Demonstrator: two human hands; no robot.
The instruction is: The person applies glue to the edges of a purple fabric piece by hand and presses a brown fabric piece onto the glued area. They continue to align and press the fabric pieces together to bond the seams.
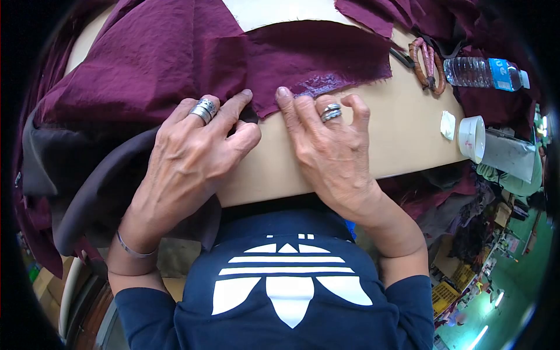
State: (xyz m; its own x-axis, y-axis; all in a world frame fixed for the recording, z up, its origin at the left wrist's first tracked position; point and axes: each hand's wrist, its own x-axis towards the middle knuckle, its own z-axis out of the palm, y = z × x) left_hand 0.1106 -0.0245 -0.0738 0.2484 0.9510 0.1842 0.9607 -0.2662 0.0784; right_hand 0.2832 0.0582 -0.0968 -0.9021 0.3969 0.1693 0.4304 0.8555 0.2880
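A large piece of maroon fabric (146,52) spreads over the left of the table, with a smaller maroon panel (326,49) beside it. Near the panel's lower edge is a shiny, wet-looking patch (318,85). My left hand (195,143) is closed on the fabric near where the pieces meet, its index finger straight and its thumb bent in close. At the panel's lower left edge, my right hand (332,137) holds the cloth, index fingertip pressing on top and the other fingers curled. Its thumb is hidden. Dark lining (111,157) hangs under my left wrist.
On the right lie a water bottle (487,74), a wrapped ring-shaped bundle (427,67), a small white piece (447,125) and a white tub (472,139). More maroon cloth (496,105) is bunched there. The table's front edge (268,197) runs before my body.
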